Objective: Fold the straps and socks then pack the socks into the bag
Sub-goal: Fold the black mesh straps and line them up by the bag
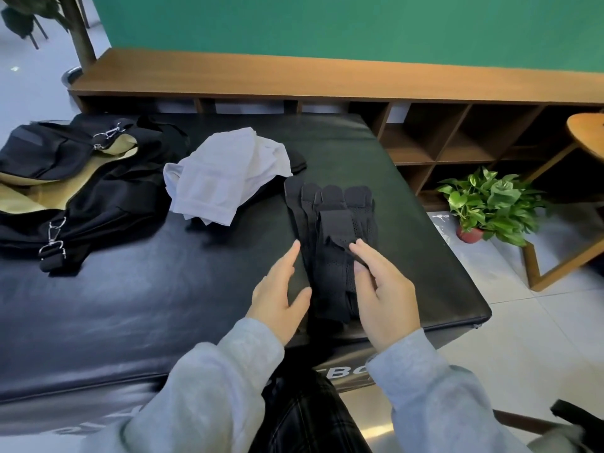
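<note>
Several black perforated straps [330, 223] lie side by side on the black padded table [130, 305], right of centre. My right hand [382, 295] rests on their right side, its fingers touching a folded strap end. My left hand [281, 295] lies flat, fingers straight, against the left edge of the straps. A pile of white socks [222, 178] sits behind and to the left, with a dark sock [295, 161] poking out beneath. The black bag [81, 184] lies open at the far left, showing a tan lining and metal clips.
A wooden shelf unit [425, 135] runs behind the table under a green wall. A potted green plant [490, 204] stands on the tiled floor to the right, next to a wooden stool [581, 178]. The table's right edge is close to the straps.
</note>
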`<state>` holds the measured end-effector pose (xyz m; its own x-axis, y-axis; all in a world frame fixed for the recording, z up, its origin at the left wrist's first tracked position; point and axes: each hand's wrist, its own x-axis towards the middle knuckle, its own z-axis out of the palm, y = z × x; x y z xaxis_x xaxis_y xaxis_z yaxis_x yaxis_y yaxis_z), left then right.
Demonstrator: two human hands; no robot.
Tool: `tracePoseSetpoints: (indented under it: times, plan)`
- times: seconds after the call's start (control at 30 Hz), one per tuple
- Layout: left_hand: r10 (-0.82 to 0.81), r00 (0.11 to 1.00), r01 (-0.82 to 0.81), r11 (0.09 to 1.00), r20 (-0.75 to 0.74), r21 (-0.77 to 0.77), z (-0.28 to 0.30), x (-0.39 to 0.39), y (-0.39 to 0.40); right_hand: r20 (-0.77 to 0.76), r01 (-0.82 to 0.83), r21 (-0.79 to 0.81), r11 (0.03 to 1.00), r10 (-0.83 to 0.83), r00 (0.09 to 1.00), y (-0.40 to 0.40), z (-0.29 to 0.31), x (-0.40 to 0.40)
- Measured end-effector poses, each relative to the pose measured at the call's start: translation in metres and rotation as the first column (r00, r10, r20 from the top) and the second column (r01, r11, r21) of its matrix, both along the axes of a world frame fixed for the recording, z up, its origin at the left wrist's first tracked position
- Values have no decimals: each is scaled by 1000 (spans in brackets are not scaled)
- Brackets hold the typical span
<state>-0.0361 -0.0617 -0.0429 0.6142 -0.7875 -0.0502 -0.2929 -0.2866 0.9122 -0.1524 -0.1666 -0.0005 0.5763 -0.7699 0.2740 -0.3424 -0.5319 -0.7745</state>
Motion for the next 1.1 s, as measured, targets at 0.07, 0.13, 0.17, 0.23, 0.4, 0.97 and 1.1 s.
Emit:
tracePoseSetpoints:
  times: [0.07, 0.13, 0.17, 0.23, 0.4, 0.97, 1.1]
  plan:
    - [-22, 998, 27, 994, 53, -103, 14, 4, 2, 25, -62, -42, 997, 64, 998, 7, -2, 4]
    - [-33, 993, 51, 985, 110, -166, 24, 10, 3, 20, -136, -73, 988, 138, 990, 15, -6, 9]
    - [-28, 990, 55, 980, 140, -193, 26, 12, 4, 15, -167, -87, 982, 169, 985, 20, -8, 12]
    - [8, 981, 39, 970, 192, -240, 27, 19, 7, 15, -216, -104, 971, 219, 976, 28, -9, 16]
    - [103, 981, -47, 950, 166, -308, 16, 28, 23, -32, -285, -125, 950, 284, 958, 38, -15, 18]
    - [41, 996, -56, 978, 78, 203, -34, 52, 111, -356, -468, 21, 883, 445, 822, 88, -51, 43]
    - [146, 982, -165, 971, 119, 171, -36, 52, 116, -458, -454, 75, 888, 435, 775, 96, -49, 50]
